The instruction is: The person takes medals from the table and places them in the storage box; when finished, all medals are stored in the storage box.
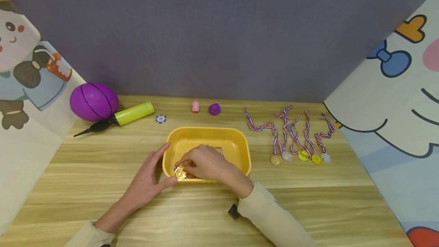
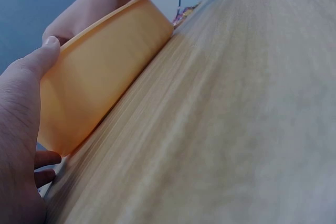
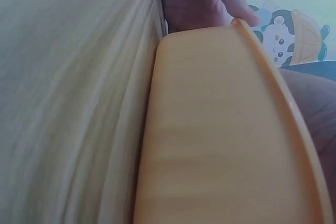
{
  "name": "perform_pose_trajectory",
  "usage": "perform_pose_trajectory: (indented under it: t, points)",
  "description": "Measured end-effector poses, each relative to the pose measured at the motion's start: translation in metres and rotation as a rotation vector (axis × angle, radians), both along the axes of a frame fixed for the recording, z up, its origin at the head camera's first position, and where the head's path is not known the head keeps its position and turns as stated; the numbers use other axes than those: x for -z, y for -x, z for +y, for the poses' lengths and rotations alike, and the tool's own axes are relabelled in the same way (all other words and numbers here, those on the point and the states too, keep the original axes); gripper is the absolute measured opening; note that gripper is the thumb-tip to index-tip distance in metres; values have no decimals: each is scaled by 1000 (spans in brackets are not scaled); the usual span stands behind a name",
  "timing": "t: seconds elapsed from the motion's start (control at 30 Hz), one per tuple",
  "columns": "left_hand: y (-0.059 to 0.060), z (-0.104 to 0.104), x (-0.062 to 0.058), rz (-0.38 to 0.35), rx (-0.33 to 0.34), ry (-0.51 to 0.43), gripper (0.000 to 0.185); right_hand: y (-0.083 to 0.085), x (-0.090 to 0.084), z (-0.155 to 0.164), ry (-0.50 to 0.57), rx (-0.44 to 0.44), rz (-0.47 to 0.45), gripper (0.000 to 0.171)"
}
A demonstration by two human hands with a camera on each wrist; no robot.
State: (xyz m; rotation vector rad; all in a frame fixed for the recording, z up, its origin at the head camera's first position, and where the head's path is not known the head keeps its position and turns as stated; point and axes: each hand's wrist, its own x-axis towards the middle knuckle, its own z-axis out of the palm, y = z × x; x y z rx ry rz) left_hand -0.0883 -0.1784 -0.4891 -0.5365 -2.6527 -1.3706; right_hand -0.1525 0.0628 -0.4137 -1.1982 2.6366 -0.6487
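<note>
Tub (image 1: 240,144) is steadied by flat left hand (image 1: 149,180); one medal (image 1: 180,173) gripped inside by right hand (image 1: 205,163), five medals (image 1: 302,155) left at right.

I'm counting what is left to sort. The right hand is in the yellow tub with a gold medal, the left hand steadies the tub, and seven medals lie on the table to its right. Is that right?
Not quite: the head view shows five medals on the table, not seven. The rest stands: the right hand is in the yellow tub at a gold medal, and the left hand steadies the tub.
</note>
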Motion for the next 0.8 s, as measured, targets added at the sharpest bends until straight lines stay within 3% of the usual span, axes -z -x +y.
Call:
perform_pose_trajectory:
  t: [0.23, 0.5, 0.8]
  points:
    - [1, 0, 2, 5, -4, 0, 106, -4, -6, 13, 38, 31, 33, 14]
    - [1, 0, 2, -9, -4, -14, 107, -12, -10, 33, 183, 140, 173, 28]
    - [1, -1, 2, 13, -5, -9, 107, -17, -12, 56, 400, 258, 300, 25]
